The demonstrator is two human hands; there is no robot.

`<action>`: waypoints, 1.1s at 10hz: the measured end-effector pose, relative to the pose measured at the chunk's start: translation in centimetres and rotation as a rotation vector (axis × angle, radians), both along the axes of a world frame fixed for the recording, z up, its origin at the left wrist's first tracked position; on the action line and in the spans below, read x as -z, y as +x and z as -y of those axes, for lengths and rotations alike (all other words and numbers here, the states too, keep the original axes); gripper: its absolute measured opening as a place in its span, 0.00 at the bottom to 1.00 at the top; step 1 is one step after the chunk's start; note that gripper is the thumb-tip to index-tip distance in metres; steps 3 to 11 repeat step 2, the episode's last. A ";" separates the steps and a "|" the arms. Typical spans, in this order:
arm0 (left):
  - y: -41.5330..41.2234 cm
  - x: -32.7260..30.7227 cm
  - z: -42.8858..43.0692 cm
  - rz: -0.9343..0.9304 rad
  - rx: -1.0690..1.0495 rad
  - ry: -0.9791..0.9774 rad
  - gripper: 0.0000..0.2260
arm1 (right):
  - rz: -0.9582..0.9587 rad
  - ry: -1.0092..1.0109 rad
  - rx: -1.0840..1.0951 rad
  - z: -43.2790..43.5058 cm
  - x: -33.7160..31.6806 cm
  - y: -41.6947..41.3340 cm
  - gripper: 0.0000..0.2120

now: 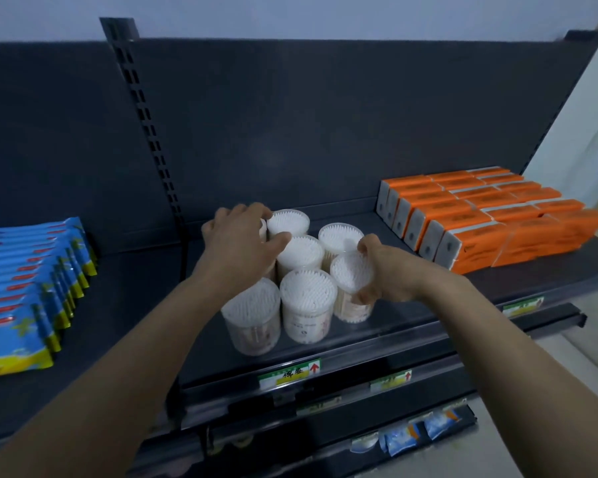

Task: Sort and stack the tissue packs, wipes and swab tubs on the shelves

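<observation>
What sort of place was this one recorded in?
Probably a shop or mock shop: metal shelving with a slotted upright, price labels on its edge, and rows of swab tubs, orange tissue packs and blue wipes.

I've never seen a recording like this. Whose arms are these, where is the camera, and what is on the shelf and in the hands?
There is no machine here. These are a person's two bare arms, filmed by one camera worn on the head and looking down. On the dark metal shelf stand clear round tubs of white cotton swabs, with blue plastic wipe packs to the left and orange tissue packs to the right. The right hand grips the front right tub. The left hand lies over the back tubs; its grip is hidden.
</observation>
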State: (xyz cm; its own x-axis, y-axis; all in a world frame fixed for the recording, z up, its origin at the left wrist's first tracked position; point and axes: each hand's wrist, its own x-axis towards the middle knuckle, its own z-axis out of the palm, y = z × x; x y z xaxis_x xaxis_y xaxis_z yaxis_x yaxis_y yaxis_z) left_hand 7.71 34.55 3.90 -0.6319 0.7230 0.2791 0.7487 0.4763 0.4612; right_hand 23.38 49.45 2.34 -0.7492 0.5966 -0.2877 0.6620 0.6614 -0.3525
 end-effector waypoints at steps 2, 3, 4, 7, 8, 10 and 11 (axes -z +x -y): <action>0.3 -1.1 3.4 0.033 0.094 0.238 0.13 | -0.194 0.256 0.015 1.4 -1.3 1.2 0.31; 0.3 -1.1 3.4 0.033 0.094 0.238 0.13 | -0.194 0.256 0.015 1.4 -1.3 1.2 0.31; 0.3 -1.1 3.4 0.033 0.094 0.238 0.13 | -0.194 0.256 0.015 1.4 -1.3 1.2 0.31; 0.3 -1.1 3.4 0.033 0.094 0.238 0.13 | -0.194 0.256 0.015 1.4 -1.3 1.2 0.31; 0.3 -1.1 3.4 0.033 0.094 0.238 0.13 | -0.194 0.256 0.015 1.4 -1.3 1.2 0.31; 0.3 -1.1 3.4 0.033 0.094 0.238 0.13 | -0.194 0.256 0.015 1.4 -1.3 1.2 0.31; 0.3 -1.1 3.4 0.033 0.094 0.238 0.13 | -0.194 0.256 0.015 1.4 -1.3 1.2 0.31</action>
